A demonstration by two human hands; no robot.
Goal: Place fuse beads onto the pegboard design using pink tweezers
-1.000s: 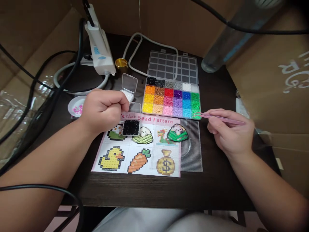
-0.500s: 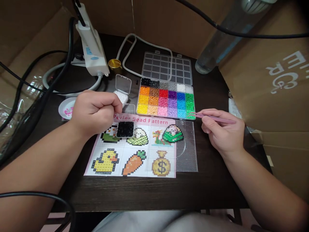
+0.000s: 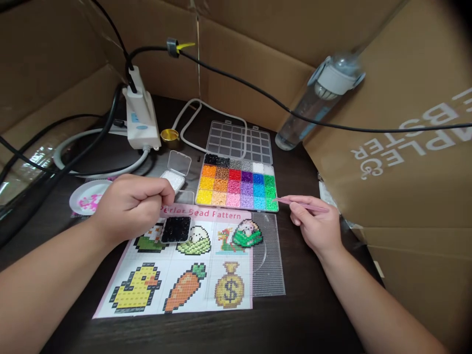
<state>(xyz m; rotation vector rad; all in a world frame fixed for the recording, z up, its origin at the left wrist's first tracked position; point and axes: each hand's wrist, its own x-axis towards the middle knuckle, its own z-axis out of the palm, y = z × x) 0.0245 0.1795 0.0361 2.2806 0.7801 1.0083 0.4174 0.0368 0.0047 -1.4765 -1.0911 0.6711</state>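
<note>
**Tweezers at the green corner of the bead box**

The thin pink metal tweezers [image 3: 300,204] lie nearly level in the right hand [image 3: 317,226], long axis running left to right, tips pointing left and resting at the green compartment on the near right corner of the clear plastic bead box of many colours [image 3: 236,186]. The fingers pinch the shaft at its rear half; whether a bead sits in the tips is too small to tell. The box lies directly left of that hand, so the right hand is much the nearer one. The left hand [image 3: 131,206] is curled into a loose fist on the dark wooden bench [image 3: 295,319], just above a small square tray of black beads [image 3: 176,229] lying on the printed bead pattern sheet [image 3: 177,265]. A clear pegboard [image 3: 267,260] overlaps the sheet's right edge.
</note>
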